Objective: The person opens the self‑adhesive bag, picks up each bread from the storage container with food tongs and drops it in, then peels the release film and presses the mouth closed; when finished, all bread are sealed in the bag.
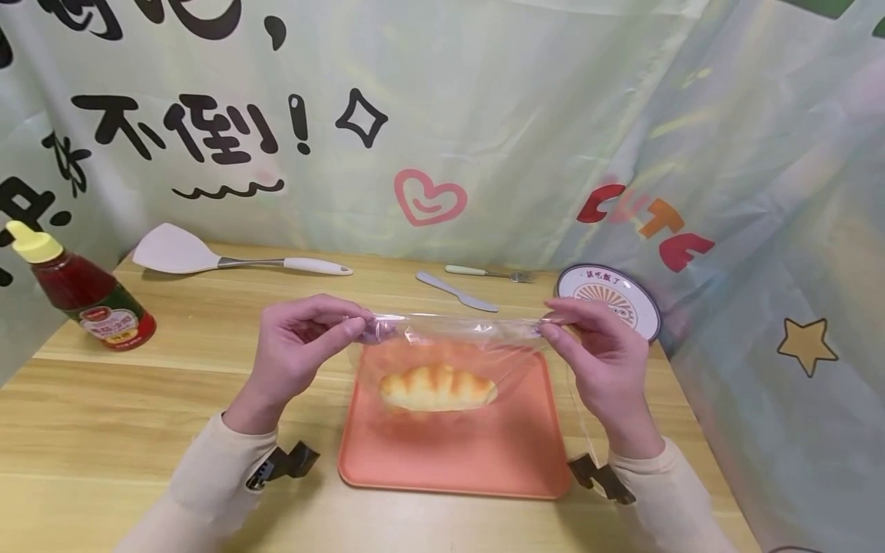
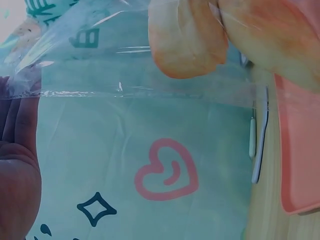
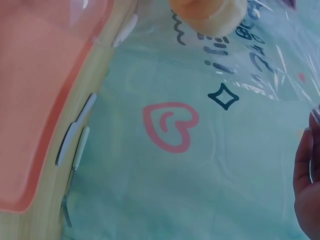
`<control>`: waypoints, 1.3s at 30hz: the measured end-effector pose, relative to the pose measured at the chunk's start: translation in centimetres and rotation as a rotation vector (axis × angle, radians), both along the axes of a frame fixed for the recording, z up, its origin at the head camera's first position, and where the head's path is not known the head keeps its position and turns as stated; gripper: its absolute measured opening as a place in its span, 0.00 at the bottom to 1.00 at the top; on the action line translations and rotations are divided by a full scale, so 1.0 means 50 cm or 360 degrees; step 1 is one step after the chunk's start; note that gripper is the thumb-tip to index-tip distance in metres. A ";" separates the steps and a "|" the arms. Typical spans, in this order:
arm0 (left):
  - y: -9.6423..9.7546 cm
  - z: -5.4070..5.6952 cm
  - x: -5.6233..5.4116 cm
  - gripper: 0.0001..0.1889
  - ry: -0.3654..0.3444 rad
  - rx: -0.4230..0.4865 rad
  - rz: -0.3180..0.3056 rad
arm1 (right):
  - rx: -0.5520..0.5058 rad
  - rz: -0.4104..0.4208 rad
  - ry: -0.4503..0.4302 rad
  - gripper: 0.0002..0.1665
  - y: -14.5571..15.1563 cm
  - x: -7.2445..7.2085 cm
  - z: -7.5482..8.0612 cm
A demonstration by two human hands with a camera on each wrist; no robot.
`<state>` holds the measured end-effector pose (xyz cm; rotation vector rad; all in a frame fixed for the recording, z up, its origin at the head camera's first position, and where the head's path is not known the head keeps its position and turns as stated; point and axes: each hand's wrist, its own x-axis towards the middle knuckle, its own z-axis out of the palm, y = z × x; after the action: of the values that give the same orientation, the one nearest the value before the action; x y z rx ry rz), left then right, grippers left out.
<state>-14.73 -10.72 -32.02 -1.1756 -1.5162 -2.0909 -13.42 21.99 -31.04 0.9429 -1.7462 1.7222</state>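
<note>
A clear plastic bag [image 1: 463, 329] is stretched between my two hands above an orange tray [image 1: 456, 461]. My left hand [image 1: 304, 338] pinches its left upper corner between thumb and fingers. At the opposite corner my right hand [image 1: 601, 353] pinches the film in the same way. A golden-brown bread roll [image 1: 439, 388] shows through the plastic. In the left wrist view the bread [image 2: 187, 40] hangs inside the film, well off the tray [image 2: 302, 155]. Only part of each hand shows in the wrist views.
A ketchup bottle [image 1: 104, 303] with a yellow cap stands at the left. Along the back lie a white spatula [image 1: 180, 253], a butter knife [image 1: 456, 292] and a small fork [image 1: 487, 272]. A printed oval plate [image 1: 646, 311] is behind my right hand. A printed curtain [image 1: 512, 138] encloses the table.
</note>
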 end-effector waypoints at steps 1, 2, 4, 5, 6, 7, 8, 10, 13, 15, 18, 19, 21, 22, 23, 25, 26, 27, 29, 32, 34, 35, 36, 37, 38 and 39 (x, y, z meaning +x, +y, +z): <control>0.000 0.001 -0.001 0.11 0.0019 0.0003 -0.0038 | 0.0001 0.0002 -0.0004 0.20 0.001 0.000 0.001; 0.000 0.002 -0.001 0.11 0.0036 0.0005 -0.0073 | 0.0001 0.0010 -0.0007 0.21 0.002 0.000 0.003; 0.001 0.004 -0.001 0.12 0.0059 -0.0002 -0.0092 | 0.0027 0.0020 -0.0006 0.20 0.003 0.000 0.006; 0.001 0.004 -0.001 0.14 0.0064 -0.0020 -0.0065 | 0.0043 0.0017 -0.0005 0.20 0.003 0.000 0.008; 0.001 0.004 0.000 0.15 0.0066 -0.0042 -0.0030 | 0.0057 0.0017 -0.0007 0.19 0.003 0.001 0.010; 0.000 0.005 0.002 0.15 0.0053 -0.0062 0.0011 | 0.0083 0.0004 -0.0007 0.17 0.003 0.002 0.012; 0.000 0.005 0.003 0.15 0.0039 -0.0078 0.0043 | 0.0108 -0.0013 -0.0008 0.16 0.003 0.003 0.014; -0.002 0.005 0.005 0.12 0.0008 -0.0089 0.0073 | 0.0162 -0.0064 -0.0017 0.13 0.001 0.006 0.019; -0.002 0.007 0.006 0.08 -0.0024 -0.0063 0.0063 | 0.0220 -0.0127 -0.0019 0.08 -0.001 0.009 0.023; 0.000 0.009 0.005 0.07 -0.0016 -0.0034 0.0037 | 0.0231 -0.0144 -0.0021 0.08 -0.001 0.010 0.024; 0.004 0.010 0.007 0.07 -0.0014 -0.0004 0.0042 | 0.0232 -0.0150 -0.0007 0.06 0.000 0.011 0.024; 0.006 0.011 0.007 0.07 -0.0014 0.0005 0.0051 | 0.0222 -0.0138 0.0000 0.06 0.001 0.011 0.024; 0.009 0.012 0.010 0.07 -0.0023 0.0011 0.0092 | 0.0190 -0.0099 0.0015 0.06 0.002 0.010 0.024; 0.010 0.013 0.012 0.08 -0.0025 0.0004 0.0121 | 0.0177 -0.0081 0.0022 0.07 0.003 0.010 0.024; 0.011 0.014 0.014 0.08 -0.0012 -0.0016 0.0162 | 0.0165 -0.0061 0.0026 0.08 0.004 0.010 0.024; 0.014 0.016 0.018 0.08 0.0018 -0.0070 0.0252 | 0.0155 -0.0033 0.0020 0.09 0.008 0.011 0.025; 0.016 0.017 0.021 0.08 0.0034 -0.0096 0.0290 | 0.0156 -0.0026 0.0013 0.10 0.010 0.011 0.025; 0.019 0.019 0.023 0.08 0.0048 -0.0119 0.0319 | 0.0163 -0.0026 0.0003 0.09 0.013 0.011 0.026; 0.024 0.023 0.027 0.08 0.0067 -0.0143 0.0358 | 0.0188 -0.0031 -0.0027 0.06 0.018 0.013 0.027; 0.031 0.030 0.033 0.08 0.0039 -0.0140 0.0370 | 0.0234 -0.0046 -0.0083 0.09 0.026 0.015 0.030; 0.036 0.035 0.036 0.08 0.0014 -0.0126 0.0381 | 0.0289 -0.0067 -0.0123 0.13 0.030 0.017 0.031; 0.037 0.037 0.038 0.08 0.0002 -0.0122 0.0392 | 0.0319 -0.0080 -0.0142 0.13 0.032 0.017 0.032; 0.039 0.039 0.039 0.08 -0.0007 -0.0115 0.0402 | 0.0353 -0.0098 -0.0160 0.14 0.033 0.017 0.033; 0.040 0.040 0.040 0.08 -0.0015 -0.0097 0.0402 | 0.0394 -0.0120 -0.0175 0.15 0.034 0.017 0.033; 0.041 0.041 0.040 0.08 -0.0023 -0.0086 0.0410 | 0.0436 -0.0142 -0.0181 0.15 0.035 0.016 0.034; 0.042 0.042 0.041 0.07 -0.0031 -0.0074 0.0413 | 0.0481 -0.0164 -0.0194 0.16 0.035 0.016 0.034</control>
<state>-12.68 -8.64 -29.92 -0.9188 -1.6367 -1.9101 -12.63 23.75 -29.32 0.8675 -2.1393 1.5048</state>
